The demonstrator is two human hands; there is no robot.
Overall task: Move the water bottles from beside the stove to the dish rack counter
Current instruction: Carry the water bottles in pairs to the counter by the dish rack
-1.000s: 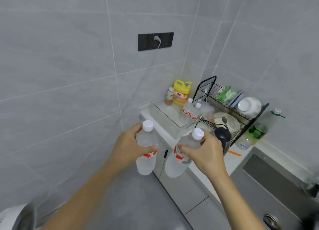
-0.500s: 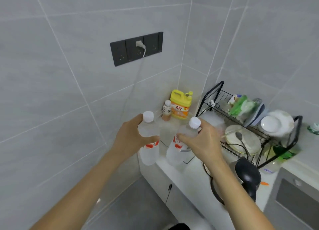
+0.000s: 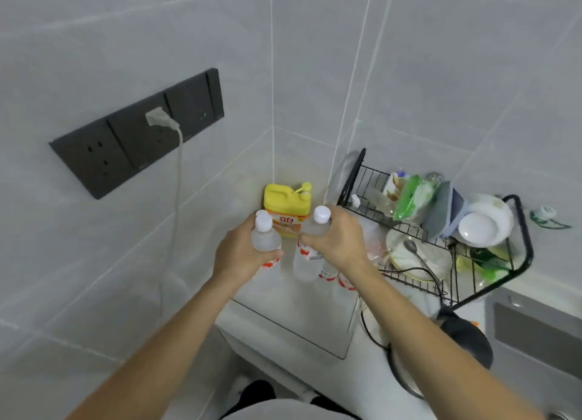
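A dark socket strip (image 3: 138, 133) with a pale plug in it is being shown on the tiled wall, far to the left of the yellow detergent jug (image 3: 286, 210). Just in front of the jug and slightly to its left, a clear water bottle (image 3: 265, 240) with a white cap is being gripped around its body by the left hand (image 3: 241, 256), fingers curled round it. Just in front of the jug and to its right, a second water bottle (image 3: 310, 252) is being gripped near the shoulder by the right hand (image 3: 335, 240). Both bottles are being held upright, low over the pale counter (image 3: 296, 319); contact with it cannot be told. To the right of the jug, plates and bowls are being held in a black wire dish rack (image 3: 491, 281)
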